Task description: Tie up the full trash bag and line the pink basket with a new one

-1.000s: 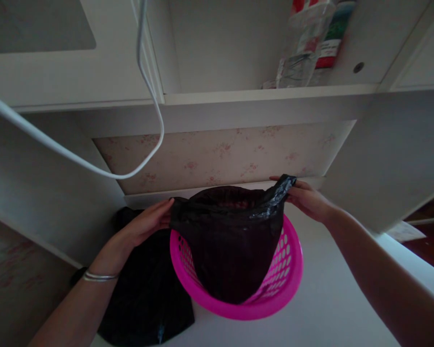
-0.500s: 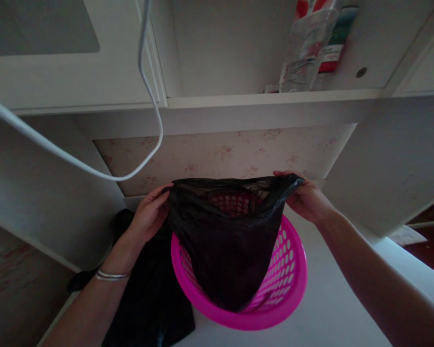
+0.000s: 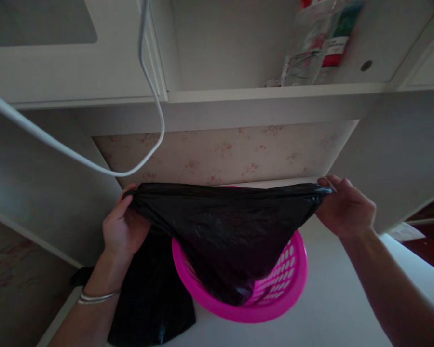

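Two hands stretch a black bag over a pink basket.

The left hand pinches the bag's edge at 9 o'clock, and the right hand pinches the far edge at 3 o'clock. The black bag is pulled wide and hangs down into the pink basket on the white floor. At 7 o'clock lies something dark, maybe another bag.

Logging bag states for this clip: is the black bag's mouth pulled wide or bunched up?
Pulled wide. The left hand and right hand grip opposite ends of the black bag, its top edge taut above the pink basket.
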`<state>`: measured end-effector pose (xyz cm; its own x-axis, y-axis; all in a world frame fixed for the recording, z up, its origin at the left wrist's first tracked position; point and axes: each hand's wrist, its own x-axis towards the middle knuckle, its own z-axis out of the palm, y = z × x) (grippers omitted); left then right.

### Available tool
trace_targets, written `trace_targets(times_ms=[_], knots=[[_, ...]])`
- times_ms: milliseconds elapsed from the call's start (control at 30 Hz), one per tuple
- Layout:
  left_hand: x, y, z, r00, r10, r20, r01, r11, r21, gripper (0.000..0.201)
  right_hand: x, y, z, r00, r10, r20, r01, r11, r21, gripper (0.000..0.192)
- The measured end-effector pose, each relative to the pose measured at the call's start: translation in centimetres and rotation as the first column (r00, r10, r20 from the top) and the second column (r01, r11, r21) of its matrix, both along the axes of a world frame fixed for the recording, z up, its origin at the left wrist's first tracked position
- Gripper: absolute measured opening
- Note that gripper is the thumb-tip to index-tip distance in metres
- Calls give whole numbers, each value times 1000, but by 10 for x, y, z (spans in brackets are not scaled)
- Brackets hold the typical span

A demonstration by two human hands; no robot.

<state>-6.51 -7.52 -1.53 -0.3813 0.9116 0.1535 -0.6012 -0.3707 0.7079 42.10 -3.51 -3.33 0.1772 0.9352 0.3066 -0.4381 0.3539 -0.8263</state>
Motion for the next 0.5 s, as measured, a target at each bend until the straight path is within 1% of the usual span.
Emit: trace_targets(times_ms=[33,100,133,167,200,233,267,333,367,400,433,467,500], knots=[[0,-3,-4,999,-25,-22,26,999,33,28,0,-3,-2,999,28,29,-28,1000,8,28],[2,-10,-17,987,-124,-103,133,988,84,60,-1,-9,-8,980,139,145,-139,990,-11,65],[2,-12,-24,969,-187,-163,204,975,92,75,-3,-10,-12,949,204,242,-203,979,-29,82],[4,-14,-30,942,-241,-233,266,961,82,85,-6,-11,-14,902,264,342,-263,963,-51,96],[5,-15,-34,910,-273,-312,302,952,49,90,-9,-10,-14,845,317,431,-315,946,-79,106],[7,-15,-35,872,-284,-398,308,951,-4,91,-14,-8,-13,786,362,502,-358,927,-109,113],[10,-14,-33,825,-285,-487,286,955,-74,87,-21,-6,-9,726,400,560,-394,909,-139,117],[18,-10,-19,706,-279,-651,196,960,-199,72,-40,0,4,609,430,667,-428,886,-180,117],[24,-8,-9,643,-276,-714,157,960,-230,63,-51,3,11,554,422,718,-430,883,-187,110],[30,-6,1,589,-271,-762,141,962,-234,54,-64,5,19,511,390,766,-415,893,-177,97],[36,-4,11,544,-267,-796,152,964,-219,47,-76,7,26,488,357,797,-404,901,-157,79],[42,-3,19,516,-266,-814,184,963,-199,41,-88,7,32,483,331,811,-397,908,-134,62],[47,-3,24,513,-273,-814,230,957,-176,37,-98,7,37,496,303,814,-385,917,-107,49]])
